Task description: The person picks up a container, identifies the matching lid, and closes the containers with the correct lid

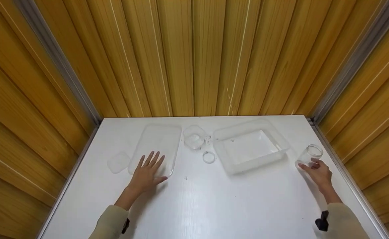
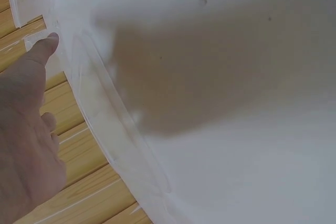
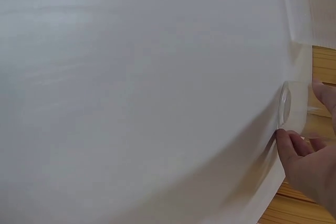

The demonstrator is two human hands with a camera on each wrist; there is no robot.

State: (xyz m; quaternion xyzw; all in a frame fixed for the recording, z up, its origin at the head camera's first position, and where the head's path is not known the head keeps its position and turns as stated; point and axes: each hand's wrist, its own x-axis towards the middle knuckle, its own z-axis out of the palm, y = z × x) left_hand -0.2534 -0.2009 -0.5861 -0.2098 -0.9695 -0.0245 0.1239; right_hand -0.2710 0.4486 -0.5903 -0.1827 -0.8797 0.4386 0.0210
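My left hand [image 1: 145, 176] is spread flat over the near part of a translucent rectangular lid [image 1: 161, 139], its fingers straight and apart. Whether the palm touches the lid cannot be told. In the left wrist view the thumb of the left hand [image 2: 26, 124] points out over the white surface, beside the lid's raised edge [image 2: 113, 93]. At the far right, my right hand [image 1: 319, 174] grips a small clear jar [image 1: 308, 154] near its base, thumb on one side and fingers on the other. The jar's round base [image 3: 285, 103] shows in the right wrist view.
A translucent rectangular tub [image 1: 247, 162] stands right of centre on the white table [image 1: 211, 205]. Between tub and lid are a small clear bowl-like container [image 1: 194, 142] and a clear ring [image 1: 209, 161]. A thin clear cover [image 1: 118, 162] lies left of the lid. Wood-panelled walls [image 1: 194, 59] enclose the table.
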